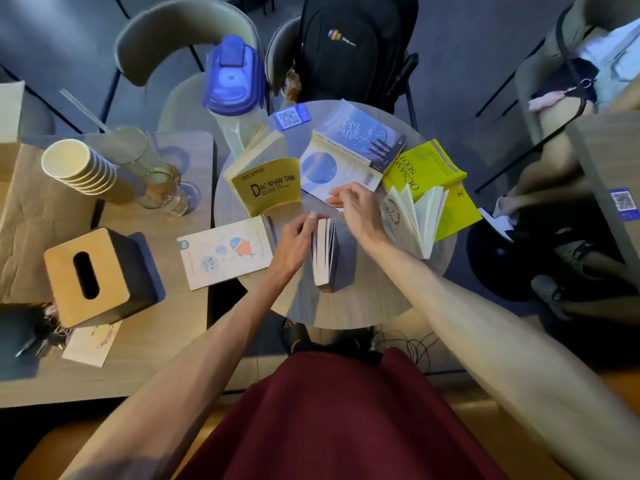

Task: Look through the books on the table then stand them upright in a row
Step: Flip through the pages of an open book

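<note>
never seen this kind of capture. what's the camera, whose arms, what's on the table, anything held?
One wide-angle camera worn on a person's head, looking down; no robot. The two bare arms are the wearer's. On the round table lie several books: a yellow one titled Dac Nhan Tam standing upright, a blue-and-white one lying open, a bright yellow one, a fanned-open one, and a fish-cover book overhanging the table's left edge. The left hand steadies a small book standing on edge; the right hand hovers just above it, fingers pinched, though what they grip is unclear.

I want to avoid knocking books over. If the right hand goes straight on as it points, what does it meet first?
Probably the open blue book: the right hand points at its near edge, though height is unclear.
</note>
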